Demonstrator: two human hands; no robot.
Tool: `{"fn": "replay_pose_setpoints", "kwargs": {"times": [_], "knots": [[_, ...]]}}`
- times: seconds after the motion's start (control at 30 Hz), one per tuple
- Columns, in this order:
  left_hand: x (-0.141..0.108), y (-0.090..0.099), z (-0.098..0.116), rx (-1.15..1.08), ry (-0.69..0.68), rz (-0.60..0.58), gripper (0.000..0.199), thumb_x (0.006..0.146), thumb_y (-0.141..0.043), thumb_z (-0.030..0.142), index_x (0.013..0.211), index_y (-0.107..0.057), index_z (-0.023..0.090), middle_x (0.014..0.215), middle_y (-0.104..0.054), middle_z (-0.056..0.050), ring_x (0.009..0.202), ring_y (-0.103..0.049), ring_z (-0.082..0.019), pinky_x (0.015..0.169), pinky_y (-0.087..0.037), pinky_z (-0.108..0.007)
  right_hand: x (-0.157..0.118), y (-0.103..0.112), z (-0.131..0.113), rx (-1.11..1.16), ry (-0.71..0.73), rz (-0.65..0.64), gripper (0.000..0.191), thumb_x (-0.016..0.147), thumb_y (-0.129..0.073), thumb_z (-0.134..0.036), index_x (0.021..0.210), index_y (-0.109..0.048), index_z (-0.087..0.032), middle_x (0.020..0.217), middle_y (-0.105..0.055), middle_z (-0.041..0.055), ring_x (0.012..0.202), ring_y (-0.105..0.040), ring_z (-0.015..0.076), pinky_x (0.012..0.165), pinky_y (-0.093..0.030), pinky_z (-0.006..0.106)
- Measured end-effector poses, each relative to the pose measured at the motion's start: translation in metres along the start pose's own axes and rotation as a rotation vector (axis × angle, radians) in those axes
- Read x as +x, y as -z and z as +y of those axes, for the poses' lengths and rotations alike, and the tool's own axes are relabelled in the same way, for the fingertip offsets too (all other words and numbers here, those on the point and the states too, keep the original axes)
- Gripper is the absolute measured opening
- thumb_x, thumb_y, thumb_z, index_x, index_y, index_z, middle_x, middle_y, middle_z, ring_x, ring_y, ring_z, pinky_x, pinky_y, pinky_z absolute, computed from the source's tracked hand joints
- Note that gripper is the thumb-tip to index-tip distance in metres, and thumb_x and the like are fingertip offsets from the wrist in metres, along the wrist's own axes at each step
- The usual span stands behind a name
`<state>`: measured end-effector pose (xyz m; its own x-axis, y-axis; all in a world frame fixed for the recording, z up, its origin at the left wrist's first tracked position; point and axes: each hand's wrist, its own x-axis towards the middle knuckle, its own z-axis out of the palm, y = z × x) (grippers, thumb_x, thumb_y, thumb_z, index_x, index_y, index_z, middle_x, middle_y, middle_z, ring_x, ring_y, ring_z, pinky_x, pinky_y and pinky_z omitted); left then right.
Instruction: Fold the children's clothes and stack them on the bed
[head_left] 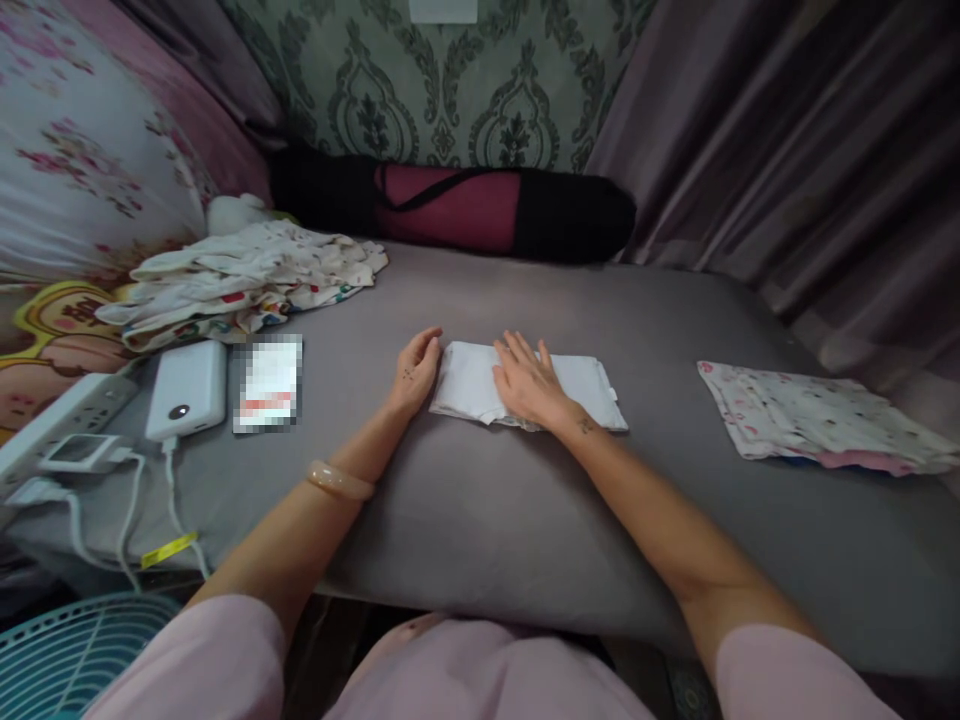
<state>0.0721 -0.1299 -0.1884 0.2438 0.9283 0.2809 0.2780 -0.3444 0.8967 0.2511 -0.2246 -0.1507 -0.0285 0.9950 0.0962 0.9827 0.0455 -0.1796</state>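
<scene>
White folded cloth [469, 385], right hand [528, 384] spread on top, left hand [417, 370] loosely curved alongside

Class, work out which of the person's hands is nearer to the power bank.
Left. The left hand is right of the power bank, at the white cloth's left end; the right hand is farther right, on top of the cloth.

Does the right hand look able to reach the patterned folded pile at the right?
Probably yes. The right hand lies palm-down on the folded white cloth, and only flat grey sheet separates that cloth from the patterned pile.
</scene>
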Motion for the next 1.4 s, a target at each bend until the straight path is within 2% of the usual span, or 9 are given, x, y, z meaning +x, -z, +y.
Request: {"fn": "replay_pose_setpoints", "kwargs": {"times": [0.2, 0.37, 0.47, 0.73, 0.9, 1.03, 1.1, 1.23, 1.4], "knots": [[0.002, 0.001, -0.008, -0.073, 0.003, 0.042, 0.039, 0.093, -0.038, 0.038, 0.114, -0.06, 0.015, 0.122, -0.064, -0.012, 0.116, -0.057, -0.021, 0.103, -0.041, -0.04, 0.004, -0.027, -0.024, 0.0, 0.002, 0.065, 0.058, 0.096, -0.028, -0.036, 0.144, -0.035, -0.004, 0.151, -0.034, 0.0169, 0.142, -0.023, 0.0267, 0.116, -0.008, 0.047], [0.003, -0.001, -0.01, -0.092, 0.015, 0.049, 0.038, 0.092, -0.039, 0.038, 0.112, -0.06, 0.016, 0.12, -0.065, -0.011, 0.114, -0.058, -0.021, 0.102, -0.042, -0.04, 0.011, -0.018, -0.027, -0.001, -0.025, -0.027, 0.058, 0.095, -0.032, -0.034, 0.143, -0.037, -0.002, 0.15, -0.035, 0.019, 0.14, -0.026, 0.0309, 0.114, -0.014, 0.051], [0.003, -0.001, -0.009, -0.102, 0.021, 0.045, 0.038, 0.092, -0.037, 0.04, 0.111, -0.061, 0.017, 0.119, -0.065, -0.011, 0.113, -0.058, -0.021, 0.101, -0.043, -0.041, 0.019, -0.013, -0.045, 0.003, -0.006, 0.028, 0.056, 0.096, -0.029, -0.033, 0.142, -0.039, -0.002, 0.151, -0.033, 0.0201, 0.142, -0.023, 0.0312, 0.115, -0.013, 0.052], [0.0, 0.001, -0.007, -0.066, 0.023, 0.033, 0.044, 0.093, -0.036, 0.047, 0.113, -0.059, 0.016, 0.118, -0.065, -0.012, 0.113, -0.058, -0.021, 0.101, -0.043, -0.038, 0.02, -0.04, -0.078, 0.057, 0.046, 0.087, 0.06, 0.098, -0.026, -0.038, 0.143, -0.036, -0.001, 0.152, -0.029, 0.0185, 0.144, -0.017, 0.0269, 0.116, -0.012, 0.046], [0.0, 0.003, 0.001, 0.017, -0.021, -0.043, 0.044, 0.091, -0.039, 0.048, 0.111, -0.059, 0.015, 0.116, -0.065, -0.013, 0.11, -0.059, -0.023, 0.101, -0.042, -0.04, 0.016, -0.021, -0.062, 0.179, 0.093, -0.015, 0.057, 0.099, -0.023, -0.037, 0.145, -0.033, -0.005, 0.154, -0.027, 0.0155, 0.144, -0.018, 0.0247, 0.116, -0.016, 0.044], [0.002, 0.002, 0.01, 0.198, -0.042, -0.134, 0.047, 0.092, -0.037, 0.048, 0.118, -0.057, 0.014, 0.12, -0.063, -0.015, 0.113, -0.057, -0.026, 0.1, -0.043, -0.043, -0.003, 0.006, -0.021, 0.164, 0.059, -0.005, 0.057, 0.099, -0.023, -0.037, 0.146, -0.032, -0.006, 0.155, -0.026, 0.0147, 0.144, -0.017, 0.0248, 0.117, -0.014, 0.044], [0.0, -0.004, 0.017, 0.327, -0.146, -0.198, 0.048, 0.093, -0.036, 0.046, 0.123, -0.054, 0.014, 0.126, -0.06, -0.017, 0.119, -0.054, -0.028, 0.102, -0.041, -0.045, -0.015, 0.013, 0.004, 0.099, -0.006, 0.003, 0.057, 0.099, -0.024, -0.037, 0.145, -0.033, -0.005, 0.154, -0.027, 0.0162, 0.144, -0.017, 0.0258, 0.117, -0.011, 0.045], [-0.013, -0.028, 0.035, 0.571, -0.466, -0.388, 0.051, 0.095, -0.034, 0.045, 0.134, -0.048, 0.015, 0.142, -0.048, -0.015, 0.139, -0.033, -0.029, 0.114, -0.02, -0.051, -0.032, 0.009, 0.035, 0.008, -0.059, 0.021, 0.059, 0.099, -0.025, -0.04, 0.145, -0.035, -0.005, 0.154, -0.027, 0.0172, 0.144, -0.017, 0.0272, 0.117, -0.007, 0.048], [-0.025, -0.048, 0.038, 0.827, -0.493, -0.605, 0.062, 0.096, -0.026, 0.051, 0.147, -0.033, 0.015, 0.153, -0.032, -0.012, 0.143, -0.022, -0.029, 0.115, -0.016, -0.051, -0.034, -0.01, 0.039, 0.02, -0.04, 0.031, 0.059, 0.098, -0.029, -0.042, 0.148, -0.03, -0.01, 0.154, -0.029, 0.0137, 0.143, -0.02, 0.0262, 0.116, -0.01, 0.048]]}}
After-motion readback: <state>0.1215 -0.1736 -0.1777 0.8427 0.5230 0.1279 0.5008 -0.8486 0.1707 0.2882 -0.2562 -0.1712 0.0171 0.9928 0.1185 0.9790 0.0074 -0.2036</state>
